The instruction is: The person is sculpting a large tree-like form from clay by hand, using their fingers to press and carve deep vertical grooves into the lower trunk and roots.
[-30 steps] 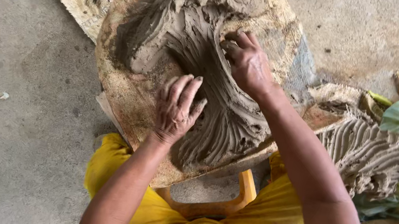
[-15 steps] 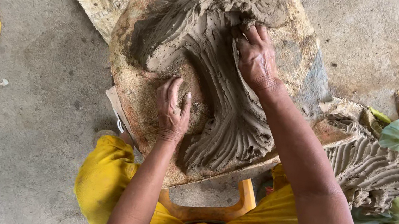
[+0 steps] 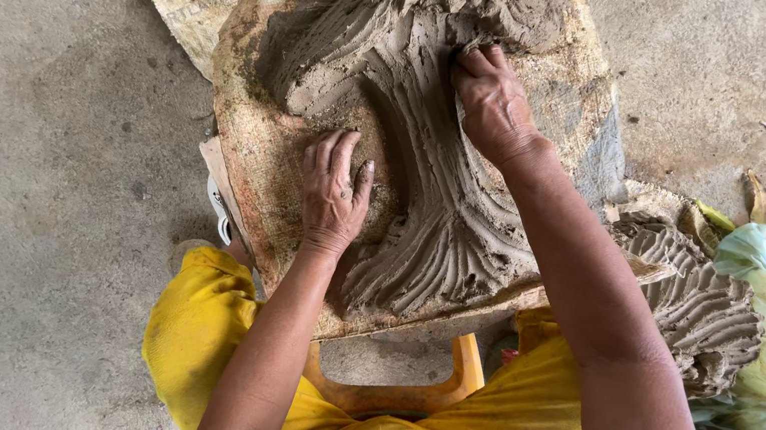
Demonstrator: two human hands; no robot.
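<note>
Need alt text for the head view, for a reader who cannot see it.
Both bare hands press into a mound of wet grey clay on a sacking-covered board: left hand flat, right hand clawing furrows. Yellow clothing and a second ridged clay heap show below.

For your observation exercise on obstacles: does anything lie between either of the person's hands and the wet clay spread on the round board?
Nothing visible does. The left hand lies flat on the wet clay near the middle of the round board. The right hand presses its fingers into the thicker ridged clay farther up. Both touch it directly.
</note>
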